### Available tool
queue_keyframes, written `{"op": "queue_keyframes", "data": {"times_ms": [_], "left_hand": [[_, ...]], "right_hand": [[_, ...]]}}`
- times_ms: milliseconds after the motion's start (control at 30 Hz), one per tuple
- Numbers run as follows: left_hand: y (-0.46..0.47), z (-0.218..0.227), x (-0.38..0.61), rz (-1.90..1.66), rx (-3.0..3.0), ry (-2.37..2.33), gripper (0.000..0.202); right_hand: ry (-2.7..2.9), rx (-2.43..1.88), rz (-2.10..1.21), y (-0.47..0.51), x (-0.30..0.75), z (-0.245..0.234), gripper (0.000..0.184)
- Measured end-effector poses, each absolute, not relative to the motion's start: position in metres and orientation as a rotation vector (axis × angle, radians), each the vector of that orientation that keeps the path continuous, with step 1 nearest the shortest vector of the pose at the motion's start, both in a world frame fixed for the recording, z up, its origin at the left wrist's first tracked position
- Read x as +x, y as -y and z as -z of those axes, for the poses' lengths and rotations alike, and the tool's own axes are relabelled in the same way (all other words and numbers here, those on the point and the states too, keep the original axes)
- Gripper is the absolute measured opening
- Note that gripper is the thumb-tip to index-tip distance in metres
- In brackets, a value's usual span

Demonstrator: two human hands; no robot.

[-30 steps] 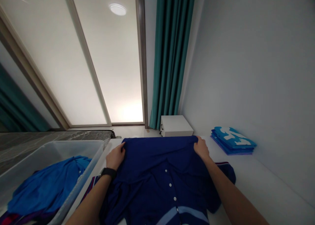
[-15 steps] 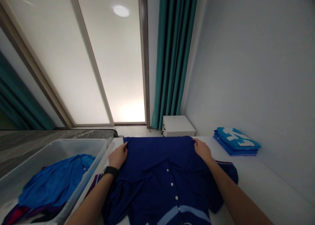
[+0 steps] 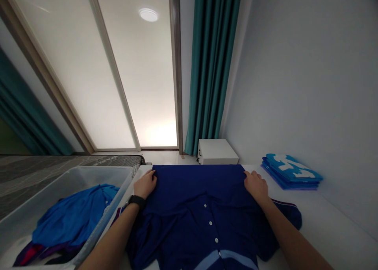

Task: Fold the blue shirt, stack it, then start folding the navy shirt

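A dark blue button-up shirt (image 3: 189, 207) is spread over the white table, its white buttons facing up and a light blue stripe near the bottom of the view. My left hand (image 3: 145, 184), with a black watch on the wrist, pinches the shirt's far left corner. At the far right corner, my right hand (image 3: 256, 186) has its fingers closed on the cloth. The far edge is stretched straight between both hands, while the middle lies in loose wrinkles. One sleeve with a striped cuff sticks out beyond my right forearm.
A translucent plastic bin (image 3: 102, 171) with a bright blue garment (image 3: 75, 217) and darker clothes stands at left. Folded blue clothes (image 3: 291, 171) are stacked on the white table (image 3: 330, 226) by the wall. Past the far edge stand a white cabinet (image 3: 218, 151) and a green curtain (image 3: 211, 73).
My right hand has moved right with its corner, drawing the shirt's far edge wider and flatter. The view has shifted slightly, and my left hand stays at its corner.
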State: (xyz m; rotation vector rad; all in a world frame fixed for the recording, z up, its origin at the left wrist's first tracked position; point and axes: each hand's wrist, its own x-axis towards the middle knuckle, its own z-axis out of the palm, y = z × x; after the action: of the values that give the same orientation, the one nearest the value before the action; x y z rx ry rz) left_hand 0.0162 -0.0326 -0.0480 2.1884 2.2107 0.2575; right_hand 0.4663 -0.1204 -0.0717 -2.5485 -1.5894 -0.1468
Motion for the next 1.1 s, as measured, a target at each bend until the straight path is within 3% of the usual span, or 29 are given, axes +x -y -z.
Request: {"op": "queue_keyframes", "data": {"times_ms": [100,300,433,667,1100], "left_hand": [[0.038,0.045,0.022,-0.242,2.254,-2.18,0.041],[0.07,0.04,0.058,-0.28,2.625,-2.003,0.04],[0.099,0.054,0.087,-0.196,2.648,-1.649,0.047],[0.097,0.078,0.102,-0.27,2.735,-1.623,0.056],[0.057,0.061,0.116,-0.177,2.709,-1.595,0.057]], "right_hand": [[1.815,-2.419,0.382,0.121,0.436,0.065,0.045],[2.11,-2.184,0.029,0.133,0.352,0.057,0.047],[2.119,-2.08,0.013,0.148,0.318,0.072,0.059],[2.114,-2.053,-0.025,0.138,0.325,0.089,0.069],[2.216,-1.95,0.06,0.126,0.333,0.075,0.062]]}}
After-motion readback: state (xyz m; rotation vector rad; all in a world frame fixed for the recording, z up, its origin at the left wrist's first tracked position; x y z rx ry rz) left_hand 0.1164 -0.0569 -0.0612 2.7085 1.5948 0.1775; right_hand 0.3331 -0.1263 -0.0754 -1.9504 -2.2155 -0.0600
